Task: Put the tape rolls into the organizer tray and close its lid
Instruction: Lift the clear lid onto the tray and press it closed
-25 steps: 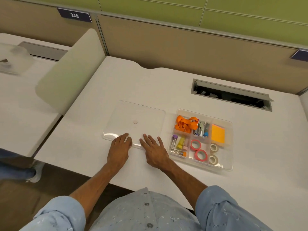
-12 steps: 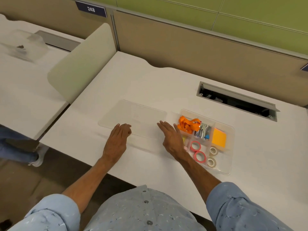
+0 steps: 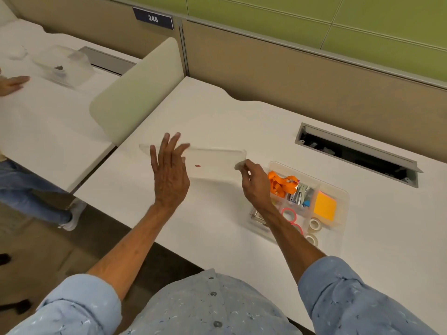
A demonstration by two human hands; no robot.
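The clear lid (image 3: 212, 163) is hard to trace: only its pale far rim, its right corner and a small reddish spot near the middle show clearly, and its left part is hidden behind the left hand (image 3: 170, 175). It is lifted off the white surface (image 3: 217, 112), just left of the organizer tray (image 3: 344, 197). The right hand (image 3: 255, 183) has its grip narrowed on the lid's right corner. The left hand is spread wide with fingers splayed; whether it touches the lid I cannot tell. In the tray's near compartments lie two red tape rolls (image 3: 289, 213), one half covered by the right forearm, and two whitish tape rolls (image 3: 315, 224). Farther in sit an orange strap (image 3: 280, 184), metal clips (image 3: 301, 193) and an orange notepad (image 3: 324, 206).
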